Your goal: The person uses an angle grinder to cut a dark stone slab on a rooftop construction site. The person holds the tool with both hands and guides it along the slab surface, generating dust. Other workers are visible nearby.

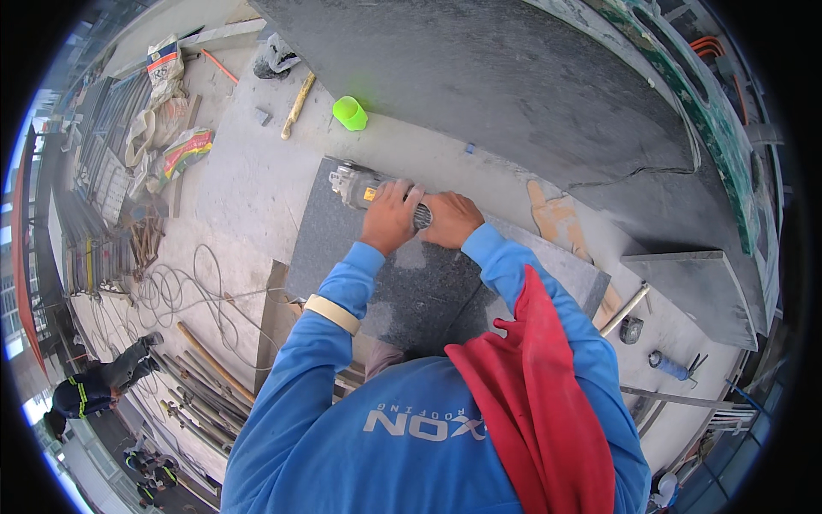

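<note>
Both my hands are closed around a grey angle grinder (353,185) with a yellow label, its head pointing to the far left. My left hand (390,218) wraps the middle of its body. At the rear end, beside dark vents, my right hand (452,219) grips it. Beneath lies a dark grey stone slab (330,248), the grinder's head near its far left corner. Paler dusty patches mark the slab's near part. A cream tape roll (334,313) circles my left forearm, and a red cloth (539,385) hangs over my right side.
Large dark slabs (514,77) stand at the far right. A green cup (349,113) and wooden handle (298,104) lie beyond the work. Loose cable (210,295), bars (201,394) and sacks (167,73) fill the left. A tape measure (630,330) lies right. People (90,390) are lower left.
</note>
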A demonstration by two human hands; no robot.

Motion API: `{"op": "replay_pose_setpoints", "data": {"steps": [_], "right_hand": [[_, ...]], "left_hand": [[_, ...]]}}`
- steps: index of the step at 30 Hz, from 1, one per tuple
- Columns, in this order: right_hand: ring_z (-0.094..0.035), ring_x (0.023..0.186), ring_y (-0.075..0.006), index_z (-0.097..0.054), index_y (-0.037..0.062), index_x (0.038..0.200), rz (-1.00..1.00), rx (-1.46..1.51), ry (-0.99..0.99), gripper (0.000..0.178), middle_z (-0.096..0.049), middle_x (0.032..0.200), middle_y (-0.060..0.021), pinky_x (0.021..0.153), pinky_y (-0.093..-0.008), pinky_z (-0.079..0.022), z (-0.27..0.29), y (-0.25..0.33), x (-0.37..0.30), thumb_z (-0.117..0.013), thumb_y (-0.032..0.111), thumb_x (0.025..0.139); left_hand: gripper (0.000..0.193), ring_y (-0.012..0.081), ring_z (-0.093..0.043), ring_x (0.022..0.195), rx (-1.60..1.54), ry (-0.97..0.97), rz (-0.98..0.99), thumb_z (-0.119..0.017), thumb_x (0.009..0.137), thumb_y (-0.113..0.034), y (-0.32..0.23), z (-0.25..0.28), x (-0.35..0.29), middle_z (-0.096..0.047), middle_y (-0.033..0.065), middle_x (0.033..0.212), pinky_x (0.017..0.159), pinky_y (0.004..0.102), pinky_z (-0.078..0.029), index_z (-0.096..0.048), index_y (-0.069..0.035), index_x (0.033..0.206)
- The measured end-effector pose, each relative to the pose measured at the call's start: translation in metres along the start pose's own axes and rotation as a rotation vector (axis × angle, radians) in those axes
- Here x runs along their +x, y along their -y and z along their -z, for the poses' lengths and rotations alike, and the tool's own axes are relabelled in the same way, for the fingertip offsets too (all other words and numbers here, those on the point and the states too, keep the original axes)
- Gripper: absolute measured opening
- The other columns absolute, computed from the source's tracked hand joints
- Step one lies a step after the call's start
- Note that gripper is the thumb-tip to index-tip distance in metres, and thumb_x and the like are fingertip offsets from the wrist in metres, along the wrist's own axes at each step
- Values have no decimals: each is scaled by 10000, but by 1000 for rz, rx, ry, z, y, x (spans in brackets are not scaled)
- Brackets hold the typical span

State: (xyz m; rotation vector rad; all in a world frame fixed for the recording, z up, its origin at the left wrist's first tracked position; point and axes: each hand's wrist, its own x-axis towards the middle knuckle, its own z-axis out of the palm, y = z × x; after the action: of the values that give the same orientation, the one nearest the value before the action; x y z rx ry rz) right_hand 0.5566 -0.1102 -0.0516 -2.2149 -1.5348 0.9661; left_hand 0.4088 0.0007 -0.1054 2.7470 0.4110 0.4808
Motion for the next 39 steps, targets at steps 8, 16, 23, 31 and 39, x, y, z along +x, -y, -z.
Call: {"op": "replay_pose_setpoints", "data": {"steps": [8, 16, 23, 31, 39], "right_hand": [[-718, 953, -460, -742, 22, 1047, -44, 31, -30, 407, -748, 974, -254, 855, -533, -573, 27, -27, -69, -833, 225, 706], [-706, 906, -471, -755, 17, 1025, -33, 17, -58, 404, -741, 951, -263, 839, -529, -566, 30, -35, -82, -838, 218, 684], [-721, 957, -463, -758, 44, 1085, -14, 13, -14, 431, -747, 991, -280, 873, -533, -576, 7, -18, -34, -836, 242, 710], [-728, 988, -448, -748, 38, 1082, -8, 56, 32, 427, -763, 1019, -243, 893, -523, -585, 1, 2, 5, -829, 229, 708], [-714, 976, -469, -759, 32, 1072, -44, 48, 1, 422, -754, 989, -253, 891, -523, -569, 18, -16, -50, -826, 242, 713]], "left_hand": [[458, 345, -609, 1128, -47, -58, -73, -719, 823, -143, -71, -17, 5, -609, 144, 1181, 1054, 484, -475, -628, -90, 1268], [443, 358, -620, 1093, -137, -82, -34, -675, 854, -132, -89, -23, 5, -613, 160, 1181, 1054, 500, -482, -645, -77, 1293], [480, 356, -619, 1097, -74, -69, -40, -703, 822, -101, -36, -14, -4, -610, 163, 1193, 1060, 499, -478, -645, -81, 1298], [651, 372, -613, 1155, -11, -22, -9, -837, 694, -126, 6, -5, -5, -609, 161, 1230, 1063, 492, -477, -618, -76, 1305], [457, 349, -623, 1126, -35, -47, -56, -723, 819, -138, -48, -13, -1, -618, 148, 1181, 1057, 487, -486, -656, -83, 1269]]}}
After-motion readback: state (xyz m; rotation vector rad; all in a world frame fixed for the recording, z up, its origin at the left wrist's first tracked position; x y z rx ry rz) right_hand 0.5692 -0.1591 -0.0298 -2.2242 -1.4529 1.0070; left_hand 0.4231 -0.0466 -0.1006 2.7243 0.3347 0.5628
